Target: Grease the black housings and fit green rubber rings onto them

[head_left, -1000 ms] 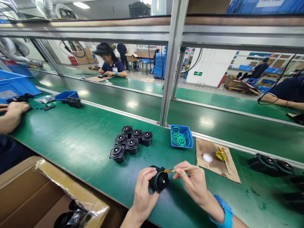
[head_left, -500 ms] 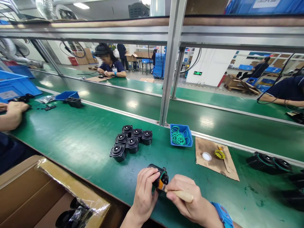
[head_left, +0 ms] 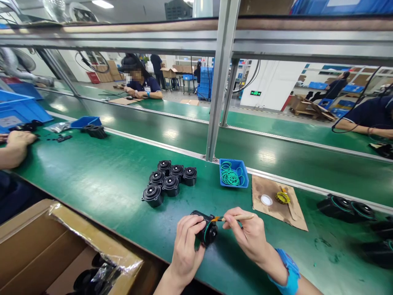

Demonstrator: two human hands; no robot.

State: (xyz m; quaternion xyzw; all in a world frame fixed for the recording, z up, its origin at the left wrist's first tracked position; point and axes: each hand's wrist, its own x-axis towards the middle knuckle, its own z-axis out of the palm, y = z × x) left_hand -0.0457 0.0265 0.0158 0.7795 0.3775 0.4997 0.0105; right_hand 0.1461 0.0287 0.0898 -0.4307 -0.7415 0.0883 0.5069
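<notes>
My left hand (head_left: 188,243) is wrapped round a black round housing (head_left: 210,234) that lies tilted on its side, its stepped face turned to the right. A green ring (head_left: 206,232) sits around that face. Between the fingers of my right hand (head_left: 249,234) is a small brush (head_left: 242,217) with a pale wooden handle. Its orange bristles touch the upper edge of the housing near the ring. Beyond my hands stands a blue bin (head_left: 233,185) of loose green rings (head_left: 230,175).
Several black housings (head_left: 170,184) stand grouped left of centre; more with green rings (head_left: 346,208) are at right. A cardboard sheet (head_left: 260,185) bears a white lid (head_left: 266,200) and yellow pot (head_left: 283,197). An open carton (head_left: 27,241) is at lower left. A metal post (head_left: 218,90) rises behind.
My right hand has moved the brush from the lower front of the housing up to its top edge, and the handle now points right. My left hand keeps its hold.
</notes>
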